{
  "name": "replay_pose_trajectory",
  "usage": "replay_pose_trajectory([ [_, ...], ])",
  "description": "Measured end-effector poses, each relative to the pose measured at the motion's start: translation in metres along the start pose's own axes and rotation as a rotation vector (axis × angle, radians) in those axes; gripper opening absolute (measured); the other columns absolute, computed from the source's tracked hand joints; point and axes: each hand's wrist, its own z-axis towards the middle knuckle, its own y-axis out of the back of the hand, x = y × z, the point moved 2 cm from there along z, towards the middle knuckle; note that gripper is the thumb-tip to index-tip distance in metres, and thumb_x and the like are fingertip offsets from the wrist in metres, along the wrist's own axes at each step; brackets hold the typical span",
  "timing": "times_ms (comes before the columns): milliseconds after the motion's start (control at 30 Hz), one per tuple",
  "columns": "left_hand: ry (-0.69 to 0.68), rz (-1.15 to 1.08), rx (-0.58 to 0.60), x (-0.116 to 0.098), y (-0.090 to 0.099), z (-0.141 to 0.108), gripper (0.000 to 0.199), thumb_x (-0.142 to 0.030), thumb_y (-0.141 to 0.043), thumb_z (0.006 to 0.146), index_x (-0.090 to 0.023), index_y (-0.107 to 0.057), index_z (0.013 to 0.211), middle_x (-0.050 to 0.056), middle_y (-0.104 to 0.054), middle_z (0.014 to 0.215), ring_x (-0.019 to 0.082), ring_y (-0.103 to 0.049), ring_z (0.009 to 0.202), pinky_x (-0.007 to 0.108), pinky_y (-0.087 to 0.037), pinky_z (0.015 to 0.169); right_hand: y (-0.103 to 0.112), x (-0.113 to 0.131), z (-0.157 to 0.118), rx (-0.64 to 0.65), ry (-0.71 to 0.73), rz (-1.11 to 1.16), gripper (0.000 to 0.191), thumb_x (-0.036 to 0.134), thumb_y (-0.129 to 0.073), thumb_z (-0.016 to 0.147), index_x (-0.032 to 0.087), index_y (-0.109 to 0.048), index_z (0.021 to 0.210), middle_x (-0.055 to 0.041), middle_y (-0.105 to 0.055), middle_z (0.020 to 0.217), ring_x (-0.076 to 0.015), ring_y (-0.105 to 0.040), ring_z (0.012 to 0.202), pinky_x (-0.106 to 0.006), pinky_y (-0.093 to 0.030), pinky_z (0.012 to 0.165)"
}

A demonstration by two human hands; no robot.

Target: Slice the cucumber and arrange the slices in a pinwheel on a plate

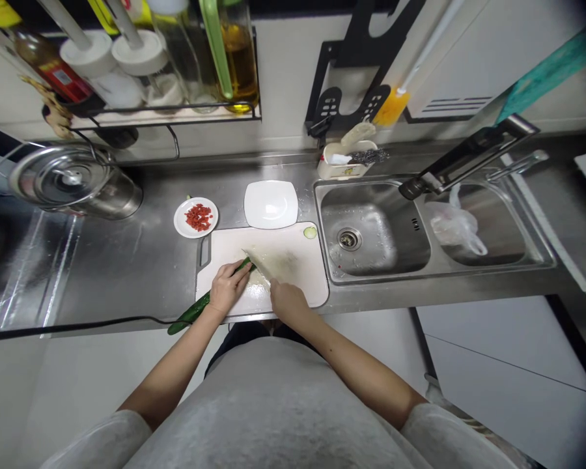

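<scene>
- Cucumber: long, dark green, cylindrical; lies diagonally from the counter's front edge onto the cutting board, its upper end under the left hand.
- Left hand: fingers bent over the cucumber and pressing on it.
- Right hand: closed around the handle of the knife; the grip hides the handle.
- Knife: thin, pale metal blade, pointing away and leftward; just beside the cucumber's end, contact cannot be determined.
- Cutting board: white, flat, rounded corners, wet sheen; slot handle at left. A pale green slice lies at the far right corner.
- Square dish: glossy white, rounded corners; just beyond the board's far edge.
- Round plate: white; carries small red pieces.
- Counter: brushed steel; extends leftward from the board, giving lateral room.
- Sink: steel, raised rim; borders the board's right edge closely.
</scene>
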Motion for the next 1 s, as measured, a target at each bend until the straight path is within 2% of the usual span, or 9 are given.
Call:
replay_pose_trajectory([
  [367,-0.14,0.037,-0.114,0.004,-0.003,-0.001,0.031,-0.029,-0.054,0.092,-0.028,-0.066,0.12,0.007,-0.067,0.118,0.021,-0.06,0.106,0.039,-0.051,0.093,0.002,-0.003,0.005,0.029,0.002,0.005,0.027,0.014,-0.038,0.094,0.011,-0.054,0.116,-0.0166,-0.069,0.099,-0.0254,-0.067,0.095,-0.031,-0.048,0.075],
  [600,-0.118,0.036,-0.106,0.004,-0.002,0.0,0.031,-0.031,-0.052,0.093,-0.027,-0.067,0.12,0.007,-0.066,0.12,0.022,-0.06,0.107,0.04,-0.05,0.096,0.001,-0.002,0.007,0.045,-0.013,-0.001,0.03,0.011,-0.037,0.092,0.012,-0.055,0.116,-0.0169,-0.07,0.098,-0.0253,-0.068,0.096,-0.031,-0.049,0.075],
  [1000,-0.098,0.008,-0.083,0.003,-0.002,0.0,0.031,-0.031,-0.051,0.093,-0.028,-0.066,0.12,0.007,-0.066,0.12,0.021,-0.059,0.11,0.04,-0.049,0.097,-0.009,-0.004,0.016,-0.001,0.002,-0.019,0.03,0.01,-0.039,0.09,0.012,-0.056,0.113,-0.0163,-0.07,0.097,-0.0261,-0.069,0.094,-0.033,-0.05,0.074],
])
